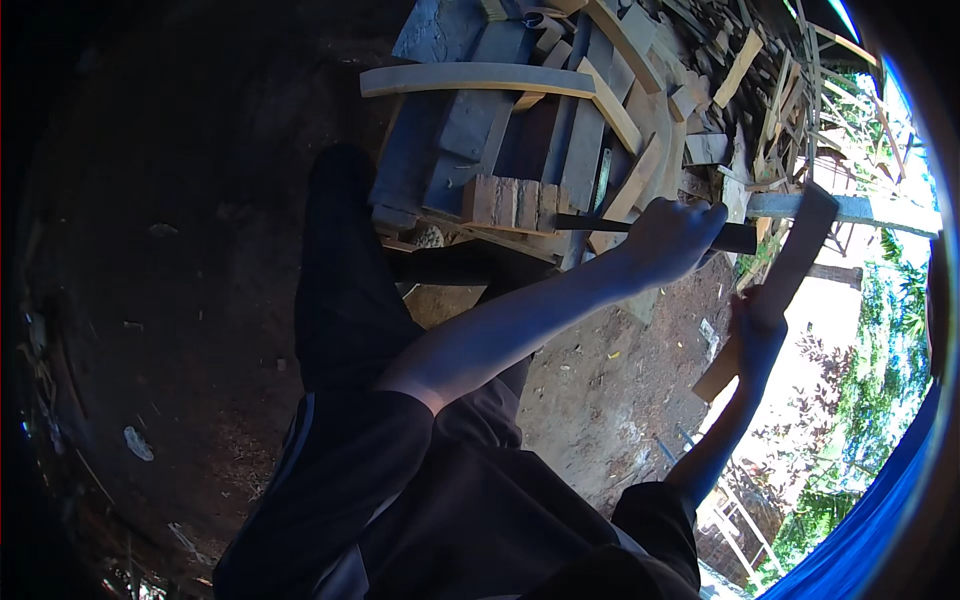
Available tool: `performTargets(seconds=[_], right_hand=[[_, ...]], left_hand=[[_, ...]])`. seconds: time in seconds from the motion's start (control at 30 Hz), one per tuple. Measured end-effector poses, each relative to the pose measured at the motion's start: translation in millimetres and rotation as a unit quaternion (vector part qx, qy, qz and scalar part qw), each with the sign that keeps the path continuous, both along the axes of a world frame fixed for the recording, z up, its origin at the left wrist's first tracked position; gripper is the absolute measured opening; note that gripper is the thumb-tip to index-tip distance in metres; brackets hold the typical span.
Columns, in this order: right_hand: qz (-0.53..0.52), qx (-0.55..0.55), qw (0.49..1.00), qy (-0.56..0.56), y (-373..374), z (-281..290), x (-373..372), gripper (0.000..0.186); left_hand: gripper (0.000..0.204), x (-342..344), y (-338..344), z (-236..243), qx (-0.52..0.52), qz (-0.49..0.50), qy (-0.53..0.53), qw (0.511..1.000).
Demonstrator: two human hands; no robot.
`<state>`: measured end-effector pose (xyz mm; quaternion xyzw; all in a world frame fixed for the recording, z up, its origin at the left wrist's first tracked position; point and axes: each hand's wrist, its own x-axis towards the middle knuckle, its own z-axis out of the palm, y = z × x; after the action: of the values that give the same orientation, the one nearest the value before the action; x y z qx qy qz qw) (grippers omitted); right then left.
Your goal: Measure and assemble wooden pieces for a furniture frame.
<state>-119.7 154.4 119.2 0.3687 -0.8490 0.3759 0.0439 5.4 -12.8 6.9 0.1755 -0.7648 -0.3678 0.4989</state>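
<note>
My left hand (675, 235) is closed round the dark handle of a long flat-bladed tool (590, 222). The tool lies sideways, its tip at the right face of a small wood block (510, 200) with several notches or split-looking sections. My right hand (755, 330) grips a flat brown wooden board (805, 230), held slanting upright to the right of my left hand. The block sits near the front edge of a grey work surface of beams and metal channel (460, 140).
A curved wooden piece (470, 78) lies across the work surface, with loose boards (610, 105) beside it. A heap of offcuts (750, 70) fills the upper right. A grey post or beam (870, 213) runs at right. Dirt ground (610, 420) is below; blue sheeting (860, 530) hangs at lower right.
</note>
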Motion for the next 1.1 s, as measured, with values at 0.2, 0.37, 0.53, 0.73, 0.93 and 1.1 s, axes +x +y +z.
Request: performTargets(seconds=[0.2,0.37,0.53,0.73,0.93,1.1], right_hand=[[0.105,0.252,0.962,-0.026,-4,0,-2,0.022],[0.104,-0.290,0.943,-0.128,29,14,-83,0.012],[0.004,0.223,0.974,0.040,17,-1,-34,0.018],[0.054,0.200,0.978,-0.023,18,-8,14,0.012],[-0.017,-0.259,0.964,-0.055,72,51,-61,0.011],[0.011,0.220,0.962,-0.163,22,-24,38,0.018]], left_hand=[[0.036,-1,0,0,-0.001,-0.013,-0.012,1.000],[0.037,-6,6,1,0.001,-0.018,-0.018,1.000],[0.039,-3,4,-7,-0.018,-0.023,-0.035,0.999],[0.037,-6,5,-8,-0.011,-0.017,-0.023,1.000],[0.034,-8,15,-3,-0.028,-0.034,-0.054,0.998],[0.035,-8,11,-16,-0.025,-0.025,-0.064,0.997]])
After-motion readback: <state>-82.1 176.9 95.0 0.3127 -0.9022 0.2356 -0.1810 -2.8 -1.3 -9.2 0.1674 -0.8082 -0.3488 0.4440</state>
